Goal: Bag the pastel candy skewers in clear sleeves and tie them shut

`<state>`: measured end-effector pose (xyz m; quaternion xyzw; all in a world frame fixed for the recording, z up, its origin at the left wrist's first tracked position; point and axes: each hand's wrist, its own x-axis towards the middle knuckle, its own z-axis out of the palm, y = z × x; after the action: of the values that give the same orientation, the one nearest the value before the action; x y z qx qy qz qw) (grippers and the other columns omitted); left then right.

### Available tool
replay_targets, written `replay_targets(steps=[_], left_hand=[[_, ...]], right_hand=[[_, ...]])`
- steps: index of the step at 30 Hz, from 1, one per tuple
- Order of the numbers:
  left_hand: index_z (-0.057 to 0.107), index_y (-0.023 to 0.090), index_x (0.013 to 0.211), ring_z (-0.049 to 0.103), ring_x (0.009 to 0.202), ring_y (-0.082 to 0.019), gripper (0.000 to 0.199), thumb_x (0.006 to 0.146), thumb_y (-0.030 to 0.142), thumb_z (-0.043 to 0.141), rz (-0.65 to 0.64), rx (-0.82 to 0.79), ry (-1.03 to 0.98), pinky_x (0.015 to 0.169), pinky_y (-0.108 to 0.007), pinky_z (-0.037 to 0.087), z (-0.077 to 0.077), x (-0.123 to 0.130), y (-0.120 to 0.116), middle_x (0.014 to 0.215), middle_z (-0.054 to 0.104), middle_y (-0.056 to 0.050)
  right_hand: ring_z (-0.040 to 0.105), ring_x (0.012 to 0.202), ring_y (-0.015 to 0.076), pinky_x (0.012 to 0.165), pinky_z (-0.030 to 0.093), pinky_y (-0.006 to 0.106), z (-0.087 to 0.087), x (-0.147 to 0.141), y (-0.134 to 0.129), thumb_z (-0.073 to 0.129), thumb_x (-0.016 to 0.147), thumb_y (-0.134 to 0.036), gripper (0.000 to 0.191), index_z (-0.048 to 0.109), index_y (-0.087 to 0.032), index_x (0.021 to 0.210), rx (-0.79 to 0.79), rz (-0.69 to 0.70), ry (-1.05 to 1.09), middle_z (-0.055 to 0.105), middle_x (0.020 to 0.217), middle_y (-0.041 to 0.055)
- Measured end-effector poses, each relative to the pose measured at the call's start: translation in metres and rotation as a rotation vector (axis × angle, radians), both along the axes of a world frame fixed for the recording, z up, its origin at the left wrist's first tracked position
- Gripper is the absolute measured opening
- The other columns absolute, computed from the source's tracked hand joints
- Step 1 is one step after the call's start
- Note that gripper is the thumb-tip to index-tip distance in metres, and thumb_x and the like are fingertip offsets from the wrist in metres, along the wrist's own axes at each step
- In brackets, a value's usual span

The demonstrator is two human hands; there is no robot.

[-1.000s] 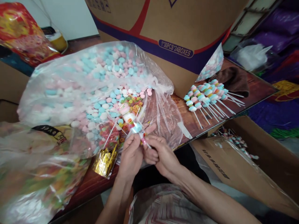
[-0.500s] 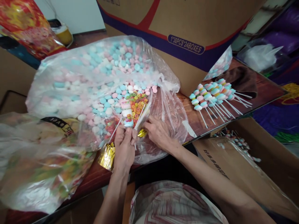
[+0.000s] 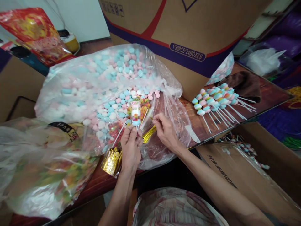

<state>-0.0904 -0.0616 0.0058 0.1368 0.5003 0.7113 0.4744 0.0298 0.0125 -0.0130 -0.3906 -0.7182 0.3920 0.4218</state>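
My left hand (image 3: 131, 141) is closed around the base of a wrapped marshmallow skewer (image 3: 135, 114), which stands upright above the fingers in a clear wrapper. To its right, my right hand (image 3: 164, 128) has thumb and index finger pinched together; what they hold, if anything, is too small to make out. Gold twist ties (image 3: 149, 134) lie between the hands, and a bundle of gold ties (image 3: 111, 160) is left of my left wrist. Behind the hands spreads a large clear bag (image 3: 77, 84) of pink, white and blue marshmallows, with ring-shaped candies (image 3: 145, 106) at its opening.
Unwrapped marshmallow skewers (image 3: 216, 99) are piled on the table (image 3: 270, 91) at the right. Behind stands a big cardboard box (image 3: 183, 28). A bag of colourful candy (image 3: 51, 179) lies front left. An open carton (image 3: 277, 150) with more skewers is at the lower right.
My right hand has drawn away to the right from my left hand. The wrapped skewer now stands more clearly above my left fingers. The whole view has shifted slightly.
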Motion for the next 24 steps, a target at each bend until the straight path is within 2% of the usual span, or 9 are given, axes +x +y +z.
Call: replay_targets(steps=[2, 5, 7, 9, 11, 15, 17, 21, 24], left_hand=[[0.054, 0.02, 0.087, 0.036, 0.047, -0.003, 0.024, 0.077, 0.026, 0.074, -0.011, 0.002, 0.031, 0.044, -0.013, 0.023, 0.002, 0.007, 0.004, 0.065, 0.057, 0.003], [0.05, 0.022, 0.086, 0.035, 0.046, -0.003, 0.022, 0.08, 0.025, 0.071, -0.056, 0.028, 0.021, 0.045, -0.014, 0.024, 0.002, 0.017, 0.009, 0.064, 0.055, 0.005], [0.049, 0.022, 0.083, 0.037, 0.047, -0.003, 0.023, 0.08, 0.025, 0.072, -0.08, 0.058, -0.003, 0.046, -0.014, 0.025, 0.0, 0.025, 0.012, 0.065, 0.054, 0.006], [0.049, 0.022, 0.083, 0.039, 0.05, -0.004, 0.025, 0.078, 0.025, 0.074, -0.105, 0.101, -0.023, 0.047, -0.015, 0.026, -0.002, 0.032, 0.015, 0.067, 0.054, 0.006], [0.052, 0.021, 0.084, 0.038, 0.051, -0.004, 0.025, 0.079, 0.027, 0.075, -0.141, 0.15, -0.033, 0.048, -0.015, 0.028, -0.004, 0.039, 0.017, 0.069, 0.054, 0.005], [0.059, 0.02, 0.089, 0.036, 0.053, -0.004, 0.021, 0.079, 0.027, 0.076, -0.171, 0.183, -0.016, 0.05, -0.017, 0.03, -0.001, 0.051, 0.019, 0.072, 0.054, 0.004], [0.06, 0.02, 0.09, 0.035, 0.054, -0.005, 0.021, 0.079, 0.029, 0.077, -0.166, 0.186, 0.028, 0.051, -0.017, 0.031, 0.001, 0.055, 0.019, 0.07, 0.051, 0.004], [0.055, 0.02, 0.078, 0.032, 0.052, -0.006, 0.025, 0.082, 0.036, 0.074, -0.162, 0.177, 0.13, 0.049, -0.018, 0.029, 0.001, 0.059, 0.02, 0.064, 0.045, 0.005], [0.054, 0.018, 0.075, 0.03, 0.051, -0.005, 0.028, 0.081, 0.036, 0.075, -0.17, 0.145, 0.116, 0.047, -0.017, 0.026, 0.0, 0.06, 0.021, 0.063, 0.043, 0.005]], right_hand=[[0.05, 0.061, 0.0117, 0.057, 0.042, 0.024, 0.01, 0.002, -0.003, 0.054, 0.094, -0.027, 0.012, 0.052, -0.022, 0.084, -0.201, 0.005, 0.232, 0.053, 0.072, -0.003], [0.052, 0.052, 0.0096, 0.048, 0.043, 0.021, 0.025, 0.004, -0.01, 0.067, 0.086, -0.031, 0.018, 0.054, -0.023, 0.094, -0.502, 0.051, 0.584, 0.057, 0.068, -0.0061], [0.058, 0.054, 0.0099, 0.05, 0.047, 0.021, 0.031, 0.006, -0.016, 0.076, 0.077, -0.03, 0.034, 0.055, -0.024, 0.103, -0.613, 0.047, 0.738, 0.061, 0.071, -0.0062], [0.06, 0.055, 0.0099, 0.052, 0.049, 0.02, 0.032, 0.005, -0.02, 0.08, 0.072, -0.029, 0.036, 0.057, -0.023, 0.099, -0.684, -0.005, 0.819, 0.062, 0.068, -0.0063], [0.057, 0.053, 0.0086, 0.051, 0.047, 0.019, 0.028, 0.004, -0.023, 0.081, 0.07, -0.028, 0.03, 0.059, -0.021, 0.089, -0.691, -0.116, 0.841, 0.061, 0.064, -0.0065], [0.05, 0.054, 0.0073, 0.049, 0.042, 0.018, 0.015, 0.004, -0.028, 0.081, 0.071, -0.029, 0.024, 0.061, -0.018, 0.078, -0.592, -0.295, 0.752, 0.059, 0.065, -0.0054], [0.051, 0.058, 0.0088, 0.053, 0.043, 0.02, 0.012, 0.006, -0.03, 0.078, 0.074, -0.031, 0.021, 0.061, -0.018, 0.078, -0.553, -0.304, 0.69, 0.059, 0.069, -0.004], [0.049, 0.06, 0.0106, 0.056, 0.044, 0.022, 0.01, 0.012, -0.032, 0.072, 0.08, -0.035, 0.02, 0.06, -0.019, 0.078, -0.514, -0.276, 0.591, 0.056, 0.07, -0.0028], [0.049, 0.061, 0.0114, 0.057, 0.043, 0.023, 0.01, 0.016, -0.032, 0.07, 0.08, -0.034, 0.019, 0.058, -0.02, 0.078, -0.506, -0.269, 0.553, 0.055, 0.069, -0.0026]])
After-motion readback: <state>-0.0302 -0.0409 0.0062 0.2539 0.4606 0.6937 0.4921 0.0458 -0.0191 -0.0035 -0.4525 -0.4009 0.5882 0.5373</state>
